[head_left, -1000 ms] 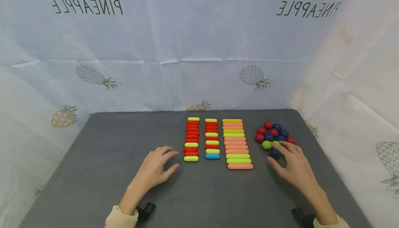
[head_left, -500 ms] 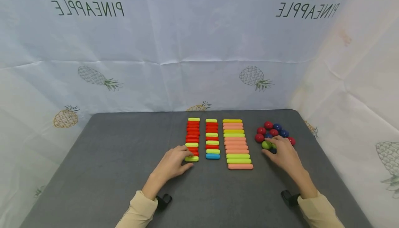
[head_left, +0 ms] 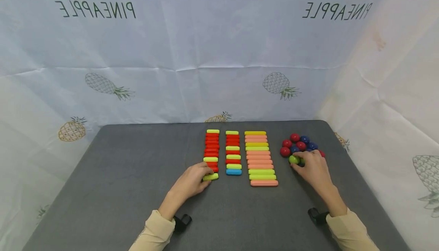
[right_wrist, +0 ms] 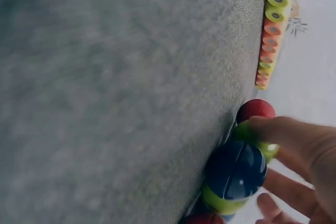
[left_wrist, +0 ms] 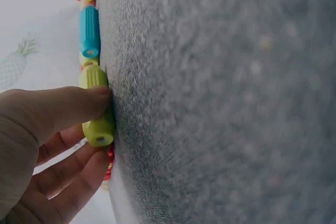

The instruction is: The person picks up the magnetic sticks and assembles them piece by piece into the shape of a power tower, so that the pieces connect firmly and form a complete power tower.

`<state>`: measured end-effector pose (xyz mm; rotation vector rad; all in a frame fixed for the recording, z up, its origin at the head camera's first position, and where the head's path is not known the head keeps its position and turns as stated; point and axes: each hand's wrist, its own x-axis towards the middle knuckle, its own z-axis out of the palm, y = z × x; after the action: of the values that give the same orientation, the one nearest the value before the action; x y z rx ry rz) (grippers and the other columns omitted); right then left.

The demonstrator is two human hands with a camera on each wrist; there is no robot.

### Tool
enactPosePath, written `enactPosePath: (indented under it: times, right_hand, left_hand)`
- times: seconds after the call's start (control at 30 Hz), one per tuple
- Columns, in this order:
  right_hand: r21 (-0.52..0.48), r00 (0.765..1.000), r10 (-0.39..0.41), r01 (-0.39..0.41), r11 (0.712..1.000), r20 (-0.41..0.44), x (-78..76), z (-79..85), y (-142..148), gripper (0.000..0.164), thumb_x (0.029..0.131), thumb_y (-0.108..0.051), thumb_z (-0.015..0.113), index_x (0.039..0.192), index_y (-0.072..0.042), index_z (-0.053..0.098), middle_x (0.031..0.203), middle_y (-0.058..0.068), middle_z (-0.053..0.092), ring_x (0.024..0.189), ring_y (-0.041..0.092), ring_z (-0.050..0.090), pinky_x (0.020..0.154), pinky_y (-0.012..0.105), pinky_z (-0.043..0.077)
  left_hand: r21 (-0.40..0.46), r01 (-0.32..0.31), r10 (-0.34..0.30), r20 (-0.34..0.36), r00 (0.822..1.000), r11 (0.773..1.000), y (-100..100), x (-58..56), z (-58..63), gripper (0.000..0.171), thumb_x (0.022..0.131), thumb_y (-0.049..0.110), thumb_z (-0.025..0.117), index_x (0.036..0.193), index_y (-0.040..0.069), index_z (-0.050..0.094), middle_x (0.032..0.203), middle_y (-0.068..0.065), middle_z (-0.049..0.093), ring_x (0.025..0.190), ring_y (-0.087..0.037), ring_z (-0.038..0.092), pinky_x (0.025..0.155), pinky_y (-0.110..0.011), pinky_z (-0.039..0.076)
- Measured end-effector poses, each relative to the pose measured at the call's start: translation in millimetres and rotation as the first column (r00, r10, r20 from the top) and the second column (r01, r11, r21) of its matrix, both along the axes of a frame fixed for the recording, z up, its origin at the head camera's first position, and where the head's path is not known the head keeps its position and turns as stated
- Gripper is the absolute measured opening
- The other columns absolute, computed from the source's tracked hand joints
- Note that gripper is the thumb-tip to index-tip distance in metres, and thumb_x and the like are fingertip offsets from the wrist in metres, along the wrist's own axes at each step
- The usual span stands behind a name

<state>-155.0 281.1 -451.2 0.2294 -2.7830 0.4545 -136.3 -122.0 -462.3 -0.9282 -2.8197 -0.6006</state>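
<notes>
My left hand [head_left: 190, 179] pinches a short yellow-green ridged rod [head_left: 214, 176] between thumb and fingers at the near end of the left column of red and yellow-green rods. In the left wrist view this rod [left_wrist: 98, 129] has a small grey dot in its end, and my thumb crosses it. My right hand [head_left: 313, 169] pinches a light green ball [head_left: 294, 159] at the near left edge of a ball cluster. Beside that ball, a dark blue ball [right_wrist: 236, 170] appears in the right wrist view. The hand hides part of the cluster in the head view.
A second column of short rods ends in a blue rod [head_left: 234, 172]. To its right is a column of longer orange, yellow and green rods [head_left: 260, 162]. Red balls [head_left: 284, 151] and blue balls lie at the right. White cloth [head_left: 185, 45] hangs behind the grey table [head_left: 144, 148].
My left hand has moved right to the column and taken hold of the near yellow-green rod, now tilted off the row. My right hand has moved left onto the green ball.
</notes>
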Motion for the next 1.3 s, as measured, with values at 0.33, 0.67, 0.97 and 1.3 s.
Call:
enactPosePath:
  times: [0.33,0.67,0.97,1.3]
  right_hand:
    - [-0.342,0.971,0.239,-0.224,0.913,0.001,40.0,38.9,-73.4,0.031,0.08,-0.008,0.085,0.11,-0.005,0.078,0.094,0.005,0.072,0.076,0.014,0.069,0.069,0.031,0.061]
    - [-0.519,0.838,0.511,-0.355,0.777,0.192,49.1,14.0,-137.4,0.032,0.085,-0.013,0.083,0.115,-0.004,0.076,0.097,0.003,0.072,0.076,0.0,0.065,0.07,0.019,0.058]
    - [-0.532,0.769,0.604,-0.429,0.73,0.21,45.0,0.9,-153.0,0.032,0.087,-0.013,0.081,0.117,-0.004,0.075,0.101,0.007,0.073,0.079,0.005,0.07,0.072,0.017,0.057]
    - [-0.627,0.692,0.664,-0.391,0.674,0.282,41.3,-5.6,-164.7,0.041,0.088,-0.012,0.08,0.127,-0.004,0.07,0.114,0.01,0.073,0.087,0.007,0.07,0.079,0.017,0.058]
  left_hand:
    - [0.115,-0.031,0.008,0.197,0.98,0.993,4.1,22.7,15.1,0.018,0.088,0.006,0.077,0.106,0.007,0.075,0.098,-0.002,0.075,0.081,-0.01,0.063,0.073,-0.026,0.055]
    - [0.207,-0.004,-0.051,0.259,0.965,0.978,15.7,39.5,28.7,0.021,0.086,0.006,0.08,0.107,0.007,0.078,0.092,-0.002,0.074,0.074,-0.002,0.059,0.066,-0.018,0.051]
    - [0.21,0.003,-0.063,0.278,0.959,0.978,17.2,41.8,23.7,0.02,0.085,0.005,0.079,0.105,0.007,0.078,0.089,0.0,0.073,0.071,0.0,0.056,0.065,-0.017,0.05]
    - [0.275,-0.03,-0.084,0.391,0.916,0.961,14.4,38.5,14.5,0.034,0.091,0.011,0.077,0.123,0.005,0.068,0.086,-0.002,0.072,0.067,0.003,0.059,0.061,-0.017,0.051]
